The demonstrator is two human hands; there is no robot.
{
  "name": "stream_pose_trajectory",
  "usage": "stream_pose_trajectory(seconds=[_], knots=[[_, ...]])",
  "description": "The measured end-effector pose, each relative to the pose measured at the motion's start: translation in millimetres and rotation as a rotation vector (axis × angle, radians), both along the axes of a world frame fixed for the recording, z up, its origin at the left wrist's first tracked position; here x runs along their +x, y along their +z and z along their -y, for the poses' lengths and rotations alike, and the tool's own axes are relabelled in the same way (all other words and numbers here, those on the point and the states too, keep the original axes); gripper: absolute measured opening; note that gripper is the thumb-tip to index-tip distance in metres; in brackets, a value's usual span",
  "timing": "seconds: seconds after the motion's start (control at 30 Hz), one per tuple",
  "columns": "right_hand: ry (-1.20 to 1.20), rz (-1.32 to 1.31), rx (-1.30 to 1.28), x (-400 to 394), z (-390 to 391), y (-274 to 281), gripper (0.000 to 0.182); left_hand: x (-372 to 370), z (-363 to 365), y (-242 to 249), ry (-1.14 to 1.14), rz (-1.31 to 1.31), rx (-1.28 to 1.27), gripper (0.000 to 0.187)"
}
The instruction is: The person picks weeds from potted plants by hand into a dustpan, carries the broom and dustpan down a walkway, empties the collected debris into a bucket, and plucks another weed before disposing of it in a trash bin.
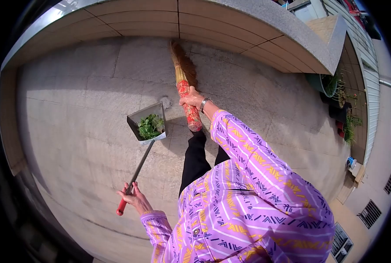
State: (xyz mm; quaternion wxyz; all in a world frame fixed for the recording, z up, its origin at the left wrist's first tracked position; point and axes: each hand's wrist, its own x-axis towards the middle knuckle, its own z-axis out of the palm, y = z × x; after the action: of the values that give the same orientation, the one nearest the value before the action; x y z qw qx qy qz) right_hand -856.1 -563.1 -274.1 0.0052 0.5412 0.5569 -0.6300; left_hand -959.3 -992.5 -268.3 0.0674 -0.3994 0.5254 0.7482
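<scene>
- Broom (186, 87): in right hand (191, 97), fingers wrapped round the red grip; long axis roughly fore-aft, bristles beyond that hand, butt end toward the body.
- Dustpan (146, 122): ahead of left hand (136, 199), left of right hand; handle slants forward-right from left hand, whose fingers are round it.
- Greens (150, 127): in dustpan, off to the bristles' near-left, not touching them.

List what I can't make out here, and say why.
All in the head view:
Bottom of the dustpan: hidden by green leaves.
Broom handle inside the right hand: covered by its fingers.
Upper shirt: cut off by the bottom edge.
Kinds of potted plants: too small.
</scene>
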Motion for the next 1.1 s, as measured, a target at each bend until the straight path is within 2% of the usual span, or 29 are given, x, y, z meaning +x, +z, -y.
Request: stream_pose_trajectory(seconds=[0.07, 0.1, 0.2, 0.23, 0.27, 0.3, 0.37, 0.43, 0.47, 0.53, 0.6, 0.67, 0.7, 0.8, 0.87, 0.93, 1.03, 1.1], knots=[[0.142, 0.022, 0.142, -2.9, -11.4, 5.5, 0.075, -5.4, 8.2, -6.6, 0.034, 0.004, 0.006, 0.056], [0.199, 0.033, 0.259, 8.7, -14.7, 25.0, 0.077, -5.8, 10.7, -12.2, 0.052, 0.010, 0.011, 0.055], [0.150, 0.115, 0.317, 64.6, -13.3, 44.1, 0.075, -5.2, 14.7, -23.4, 0.091, 0.012, -0.008, 0.054], [0.201, 0.160, 0.242, 87.5, -16.3, 46.7, 0.062, -5.4, 14.5, -26.2, 0.077, 0.004, -0.030, 0.052], [0.116, 0.215, 0.183, 99.8, -6.0, 61.9, 0.049, -8.6, 19.6, -27.9, 0.109, 0.017, -0.025, 0.050], [0.106, 0.215, 0.273, 120.3, -1.6, 66.9, 0.042, -8.4, 18.4, -29.1, 0.127, 0.015, -0.023, 0.050], [-0.089, 0.269, 0.060, 153.5, -2.1, 84.4, 0.035, -9.7, 14.2, -26.2, 0.190, 0.044, -0.015, 0.048], [-0.286, 0.209, -0.112, 182.4, -9.5, 96.6, 0.029, -11.7, 6.5, -19.8, 0.230, 0.061, -0.012, 0.048], [-0.275, 0.218, -0.115, 198.9, -19.3, 96.5, 0.029, -11.2, 2.7, -16.2, 0.250, 0.055, -0.013, 0.048], [-0.498, 0.117, -0.362, 218.7, -38.0, 89.1, 0.026, -10.6, 0.4, -0.4, 0.271, 0.066, -0.047, 0.048], [-0.574, 0.106, -0.418, 222.8, -42.5, 78.9, 0.024, -12.9, 1.9, 7.4, 0.276, 0.075, -0.053, 0.048], [-0.668, 0.050, -0.452, 212.5, -54.1, 72.7, 0.020, -11.0, -7.4, 15.0, 0.293, 0.090, -0.059, 0.047], [-0.655, 0.012, -0.412, 195.5, -55.2, 67.6, 0.020, -9.8, -10.5, 18.3, 0.306, 0.094, -0.064, 0.047], [-0.601, -0.037, -0.544, 123.7, -52.7, 32.8, 0.019, -3.7, -21.1, 34.3, 0.296, 0.035, -0.097, 0.047], [-0.484, -0.108, -0.581, 44.2, -30.5, 35.3, 0.025, -2.2, -25.6, 39.0, 0.303, 0.033, -0.105, 0.048], [-0.356, -0.126, -0.582, -24.0, -9.0, 40.0, 0.021, -3.5, -28.7, 40.6, 0.301, 0.010, -0.110, 0.049], [-0.231, -0.235, -0.666, -83.0, -11.6, 21.6, 0.019, -0.7, -33.3, 56.6, 0.283, 0.005, -0.116, 0.053], [-0.197, -0.263, -0.759, -105.5, -21.4, 31.9, 0.019, 0.8, -30.7, 55.2, 0.299, 0.006, -0.115, 0.054]])
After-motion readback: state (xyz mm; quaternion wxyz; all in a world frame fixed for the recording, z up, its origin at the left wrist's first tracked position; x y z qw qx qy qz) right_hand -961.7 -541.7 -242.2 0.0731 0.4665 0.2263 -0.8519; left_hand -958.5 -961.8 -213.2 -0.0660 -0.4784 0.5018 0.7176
